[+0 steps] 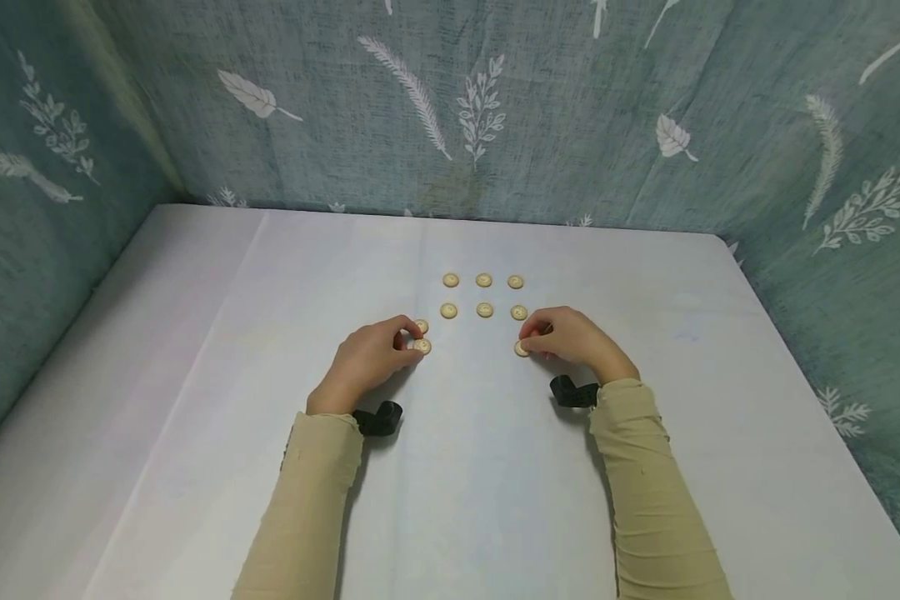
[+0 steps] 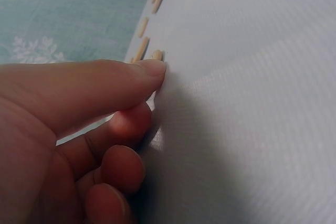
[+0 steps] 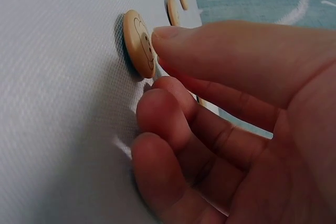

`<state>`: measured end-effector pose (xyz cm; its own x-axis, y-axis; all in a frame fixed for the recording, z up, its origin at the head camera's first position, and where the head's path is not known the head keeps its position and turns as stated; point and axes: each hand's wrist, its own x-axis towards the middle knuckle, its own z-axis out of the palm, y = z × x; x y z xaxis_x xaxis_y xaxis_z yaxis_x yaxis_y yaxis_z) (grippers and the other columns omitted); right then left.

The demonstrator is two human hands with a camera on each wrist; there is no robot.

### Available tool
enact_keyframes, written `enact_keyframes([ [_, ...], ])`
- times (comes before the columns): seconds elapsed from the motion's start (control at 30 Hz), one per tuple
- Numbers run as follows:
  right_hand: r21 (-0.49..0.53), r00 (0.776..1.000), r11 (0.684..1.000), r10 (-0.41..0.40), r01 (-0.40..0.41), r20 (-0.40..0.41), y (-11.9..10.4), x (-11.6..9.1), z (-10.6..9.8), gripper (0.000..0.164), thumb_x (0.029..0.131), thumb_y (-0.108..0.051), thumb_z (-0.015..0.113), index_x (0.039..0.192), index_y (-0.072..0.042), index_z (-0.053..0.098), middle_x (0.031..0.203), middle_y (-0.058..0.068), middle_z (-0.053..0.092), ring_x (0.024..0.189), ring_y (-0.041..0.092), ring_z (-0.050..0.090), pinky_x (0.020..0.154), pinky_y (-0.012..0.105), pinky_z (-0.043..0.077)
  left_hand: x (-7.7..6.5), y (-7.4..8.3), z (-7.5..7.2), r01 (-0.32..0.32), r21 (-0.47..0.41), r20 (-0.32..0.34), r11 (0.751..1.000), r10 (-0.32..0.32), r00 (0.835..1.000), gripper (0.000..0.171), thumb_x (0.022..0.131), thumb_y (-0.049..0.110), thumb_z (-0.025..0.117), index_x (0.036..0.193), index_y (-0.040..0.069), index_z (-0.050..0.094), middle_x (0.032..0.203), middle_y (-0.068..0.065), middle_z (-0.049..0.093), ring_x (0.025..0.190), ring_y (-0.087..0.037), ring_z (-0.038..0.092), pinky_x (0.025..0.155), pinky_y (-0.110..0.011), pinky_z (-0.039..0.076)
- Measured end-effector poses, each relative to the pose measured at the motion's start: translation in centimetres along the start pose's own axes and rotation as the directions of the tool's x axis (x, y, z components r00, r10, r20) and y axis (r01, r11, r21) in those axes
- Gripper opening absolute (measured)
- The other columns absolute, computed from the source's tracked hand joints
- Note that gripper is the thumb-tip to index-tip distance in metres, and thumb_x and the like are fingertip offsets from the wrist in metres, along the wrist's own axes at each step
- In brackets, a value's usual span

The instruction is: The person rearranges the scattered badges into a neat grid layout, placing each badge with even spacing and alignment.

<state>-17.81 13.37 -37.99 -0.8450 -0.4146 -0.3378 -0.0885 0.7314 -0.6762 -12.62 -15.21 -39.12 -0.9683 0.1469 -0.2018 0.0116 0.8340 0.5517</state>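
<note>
My left hand (image 1: 371,358) is at the left of the buttons, thumb and index finger curled round a round wooden button (image 1: 423,346) on the white table. Just beyond it lies another wooden button (image 1: 422,326), close by the index finger. In the left wrist view the thumb covers most of what is pinched. On the other side, my right hand (image 1: 567,337) has thumb and index finger at the edge of a wooden button (image 3: 138,44). That button shows small holes and a thin curved line on its face. The other right fingers are curled beneath the thumb.
Beyond the hands, two rows of wooden buttons lie on the white table (image 1: 270,500), among them a far middle button (image 1: 483,280) and a near middle button (image 1: 484,310). Green leaf-patterned cloth (image 1: 307,158) stands along the back and sides.
</note>
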Motion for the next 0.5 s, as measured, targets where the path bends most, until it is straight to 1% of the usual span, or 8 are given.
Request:
enact_keyframes([
  [0.2, -0.015, 0.999, 1.000, -0.020, 0.020, -0.025, -0.03, 0.20, -0.11, 0.017, 0.084, -0.024, 0.062, 0.097, -0.012, 0.061, 0.080, 0.003, 0.058, 0.067, 0.018, 0.053, 0.061, 0.031, 0.043, 0.14, 0.04, -0.32, -0.010, -0.001, -0.014, 1.000, 0.010, 1.000, 0.024, 0.082, 0.030, 0.063, 0.103, 0.020, 0.058, 0.079, 0.000, 0.052, 0.068, -0.017, 0.047, 0.060, -0.031, 0.035],
  [0.4, -0.043, 0.999, 0.999, -0.018, 0.017, -0.030, -0.03, -0.07, -0.13, 0.017, 0.086, -0.025, 0.059, 0.097, -0.012, 0.061, 0.077, 0.003, 0.057, 0.065, 0.018, 0.052, 0.059, 0.031, 0.042, 0.12, 0.15, -0.13, -0.016, -0.004, -0.001, 1.000, 0.016, 1.000, 0.024, 0.081, 0.029, 0.063, 0.103, 0.020, 0.058, 0.078, 0.001, 0.052, 0.068, -0.017, 0.047, 0.059, -0.031, 0.035],
  [0.5, -0.057, 0.999, 0.998, -0.024, 0.022, -0.042, -0.05, -0.01, 0.10, 0.018, 0.087, -0.026, 0.058, 0.098, -0.012, 0.061, 0.077, 0.003, 0.057, 0.064, 0.018, 0.052, 0.059, 0.031, 0.041, -0.05, 0.04, -0.12, -0.009, 0.003, -0.007, 1.000, 0.009, 1.000, 0.024, 0.081, 0.030, 0.064, 0.103, 0.021, 0.059, 0.078, 0.001, 0.052, 0.067, -0.016, 0.047, 0.060, -0.030, 0.036],
])
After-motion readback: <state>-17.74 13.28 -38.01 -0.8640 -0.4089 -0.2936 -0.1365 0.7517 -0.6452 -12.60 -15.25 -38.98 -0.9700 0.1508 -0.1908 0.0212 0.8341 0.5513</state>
